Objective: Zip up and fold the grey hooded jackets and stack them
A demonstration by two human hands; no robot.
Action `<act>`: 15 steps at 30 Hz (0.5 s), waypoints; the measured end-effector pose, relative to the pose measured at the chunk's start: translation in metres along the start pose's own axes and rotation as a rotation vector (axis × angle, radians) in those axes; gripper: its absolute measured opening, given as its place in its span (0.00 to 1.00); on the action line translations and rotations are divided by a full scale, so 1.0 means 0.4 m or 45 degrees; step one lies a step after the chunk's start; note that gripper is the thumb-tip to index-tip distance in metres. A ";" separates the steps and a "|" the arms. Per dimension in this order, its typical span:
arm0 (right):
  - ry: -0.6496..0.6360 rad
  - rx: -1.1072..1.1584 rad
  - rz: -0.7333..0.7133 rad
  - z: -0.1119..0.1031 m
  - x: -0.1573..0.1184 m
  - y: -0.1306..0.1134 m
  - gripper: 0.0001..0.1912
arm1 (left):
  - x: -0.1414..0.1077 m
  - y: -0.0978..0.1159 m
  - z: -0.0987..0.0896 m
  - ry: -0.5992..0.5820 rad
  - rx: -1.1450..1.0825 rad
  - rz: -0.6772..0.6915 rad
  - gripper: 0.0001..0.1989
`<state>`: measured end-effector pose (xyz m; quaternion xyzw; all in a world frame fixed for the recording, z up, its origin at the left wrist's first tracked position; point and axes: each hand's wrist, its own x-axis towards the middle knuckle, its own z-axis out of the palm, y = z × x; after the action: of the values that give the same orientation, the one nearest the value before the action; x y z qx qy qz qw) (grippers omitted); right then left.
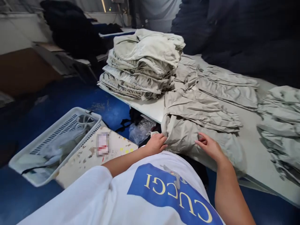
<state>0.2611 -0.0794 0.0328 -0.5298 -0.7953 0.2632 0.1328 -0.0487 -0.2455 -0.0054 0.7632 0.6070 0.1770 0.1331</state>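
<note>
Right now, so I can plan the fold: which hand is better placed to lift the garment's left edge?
Left, probably: the left hand is at that edge of the beige garment, touching the fabric, while the right hand lies further across the cloth.

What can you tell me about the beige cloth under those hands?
The beige cloth is a matte, woven-looking fabric, perhaps a garment, lying bunched in soft wrinkles on a white table. It runs on into further creased layers behind. The left hand touches its near edge; the right hand presses its top.
</note>
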 end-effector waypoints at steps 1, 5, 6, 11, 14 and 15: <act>0.041 -0.063 -0.019 0.014 0.012 0.004 0.39 | -0.004 0.000 -0.004 0.000 -0.013 -0.005 0.22; 0.058 -0.248 -0.068 0.035 0.046 0.010 0.33 | -0.013 0.001 -0.014 0.019 -0.054 -0.019 0.27; 0.048 -0.272 -0.064 0.035 0.053 0.008 0.31 | -0.013 0.002 -0.015 0.020 -0.063 -0.020 0.28; -0.036 -0.280 -0.004 0.032 0.061 -0.024 0.19 | -0.010 -0.003 -0.026 0.019 -0.142 0.029 0.24; -0.122 -0.247 0.009 0.026 0.026 -0.066 0.11 | -0.025 -0.010 -0.056 -0.022 -0.248 0.096 0.18; -0.171 -0.220 0.005 0.024 0.008 -0.082 0.10 | -0.032 -0.016 -0.071 -0.068 -0.280 0.118 0.16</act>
<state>0.2299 -0.0888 0.0429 -0.5220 -0.8210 0.2287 0.0325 -0.0691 -0.2568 0.0161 0.7756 0.5444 0.2280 0.2237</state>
